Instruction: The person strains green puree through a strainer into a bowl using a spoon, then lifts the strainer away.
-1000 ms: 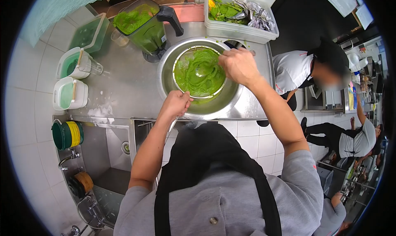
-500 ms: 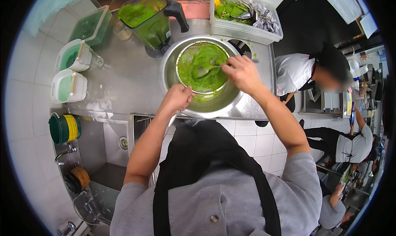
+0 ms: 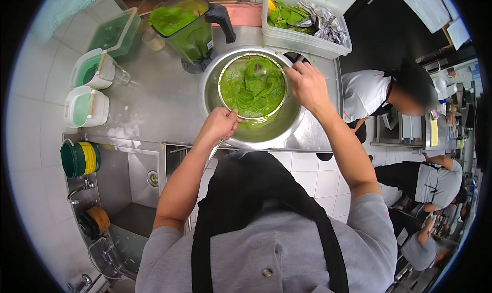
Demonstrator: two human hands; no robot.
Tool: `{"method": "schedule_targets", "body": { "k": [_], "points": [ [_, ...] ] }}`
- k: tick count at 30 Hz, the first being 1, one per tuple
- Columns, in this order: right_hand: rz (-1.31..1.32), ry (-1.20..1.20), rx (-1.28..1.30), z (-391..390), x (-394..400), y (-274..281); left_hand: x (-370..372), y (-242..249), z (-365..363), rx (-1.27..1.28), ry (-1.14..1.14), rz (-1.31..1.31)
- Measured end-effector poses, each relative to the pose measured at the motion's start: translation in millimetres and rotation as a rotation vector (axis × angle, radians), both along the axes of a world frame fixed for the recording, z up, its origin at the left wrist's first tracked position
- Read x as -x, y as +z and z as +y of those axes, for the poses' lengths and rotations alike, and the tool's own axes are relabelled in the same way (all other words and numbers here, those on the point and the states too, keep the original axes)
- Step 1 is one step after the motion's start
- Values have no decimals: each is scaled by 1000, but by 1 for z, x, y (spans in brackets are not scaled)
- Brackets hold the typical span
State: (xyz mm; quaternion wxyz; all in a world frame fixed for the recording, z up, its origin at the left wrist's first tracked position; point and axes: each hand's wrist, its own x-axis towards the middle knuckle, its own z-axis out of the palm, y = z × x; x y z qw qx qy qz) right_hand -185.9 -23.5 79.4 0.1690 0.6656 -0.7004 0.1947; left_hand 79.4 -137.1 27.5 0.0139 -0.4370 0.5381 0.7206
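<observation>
Two white tubs with green insides (image 3: 95,70) (image 3: 84,107) beside the sink (image 3: 123,183); co-workers to the right (image 3: 366,90).

The bowl (image 3: 281,133) at the worktop's (image 3: 154,101) front edge is smooth, shiny metal, the worktop duller brushed metal. Translucent plastic forms the tub (image 3: 307,43) at the far right corner; glossy crumpled foil (image 3: 332,24) lies inside.

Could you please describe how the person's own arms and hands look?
The left hand and right hand wear no gloves, and the forearms are bare, with no watch visible. Short grey sleeves end near the elbows.
</observation>
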Motion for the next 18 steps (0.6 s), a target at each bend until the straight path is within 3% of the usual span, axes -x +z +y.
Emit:
{"method": "schedule_targets", "body": {
  "k": [7, 11, 18],
  "points": [
    [-67, -17, -127, 17, -26, -13, -2, 2, 0, 23, 81, -3],
    [-31, -166, -14, -8, -29, -11, -6, -2, 3, 24, 39, 28],
    [-89, -176, -95, 18, -58, -10, -7, -10, 0, 13, 96, 27]
  ]
}}
